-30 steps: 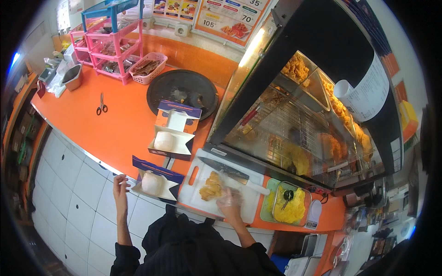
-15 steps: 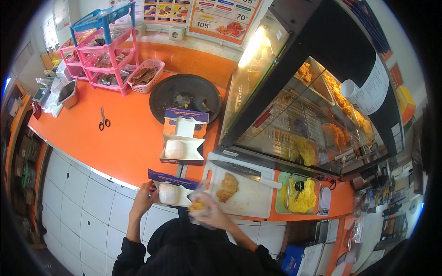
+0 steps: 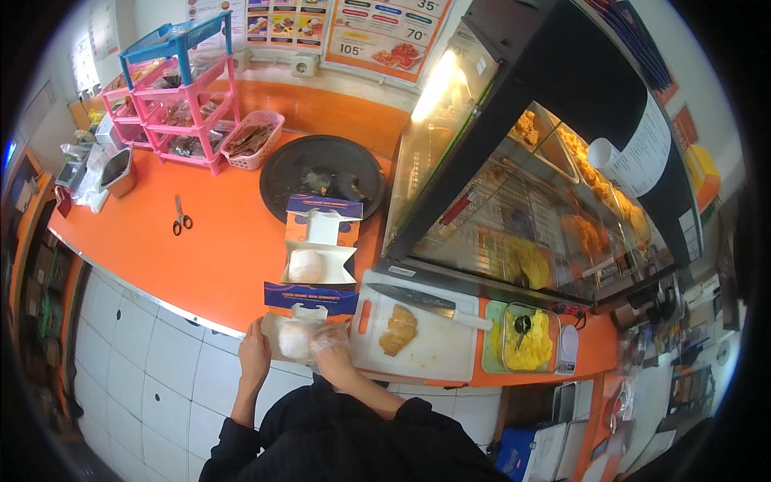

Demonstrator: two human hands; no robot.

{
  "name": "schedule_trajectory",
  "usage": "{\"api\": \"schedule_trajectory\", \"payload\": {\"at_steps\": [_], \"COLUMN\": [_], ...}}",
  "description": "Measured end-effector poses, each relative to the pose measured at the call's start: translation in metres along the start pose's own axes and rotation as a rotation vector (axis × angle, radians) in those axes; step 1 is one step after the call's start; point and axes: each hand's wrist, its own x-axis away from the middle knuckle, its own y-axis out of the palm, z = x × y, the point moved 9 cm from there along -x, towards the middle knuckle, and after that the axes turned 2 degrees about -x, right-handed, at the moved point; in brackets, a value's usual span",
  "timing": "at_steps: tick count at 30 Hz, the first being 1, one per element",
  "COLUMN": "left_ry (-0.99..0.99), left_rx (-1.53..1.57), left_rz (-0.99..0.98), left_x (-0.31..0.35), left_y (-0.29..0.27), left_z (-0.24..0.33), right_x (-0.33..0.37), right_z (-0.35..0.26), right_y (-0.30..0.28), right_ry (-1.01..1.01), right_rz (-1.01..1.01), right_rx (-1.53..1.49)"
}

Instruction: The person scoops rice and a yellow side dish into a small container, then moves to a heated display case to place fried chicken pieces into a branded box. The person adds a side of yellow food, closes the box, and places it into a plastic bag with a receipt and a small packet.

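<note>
A glass-and-dark-framed display cabinet (image 3: 482, 217) leans large at the right over the smooth orange counter (image 3: 221, 261). On that lies a flat white cutting board (image 3: 450, 353), its corners rounded. Just left of the board, at the counter's near edge, sits the near box (image 3: 315, 300), printed card with a pale inside, its long axis running left to right and its purple-orange lid raised on the far side. A steel knife (image 3: 414, 298) rests on the board, its tip pointing left and slightly away. The left hand (image 3: 255, 347) grips the box's left end wall; the right hand (image 3: 332, 350), in crinkled clear plastic, reaches into the right half, fingers hidden, so I cannot tell whether they pinch anything. Smaller are a rough, golden breaded piece (image 3: 399, 330), lying lengthwise away from the person, and the rounded white mound (image 3: 294, 341) inside the box.
</note>
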Motion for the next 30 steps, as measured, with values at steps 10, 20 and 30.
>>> {"api": "schedule_trajectory", "payload": {"at_steps": [10,20,30], "left_ry": [0.000,0.032,0.025], "left_rx": [0.141,0.122,0.330], "left_rz": [0.026,-0.025,-0.205], "left_x": [-0.001,-0.015,-0.022], "left_y": [-0.002,-0.013,0.005], "left_z": [-0.012,-0.005,-0.013], "right_x": [0.037,0.056,0.069], "right_z": [0.039,0.174,0.168], "right_y": [-0.115,-0.065,-0.045], "right_ry": [-0.308,-0.029,0.093], "right_rz": [-0.247,0.082,0.128], "right_rx": [-0.730,-0.369,-0.331]}}
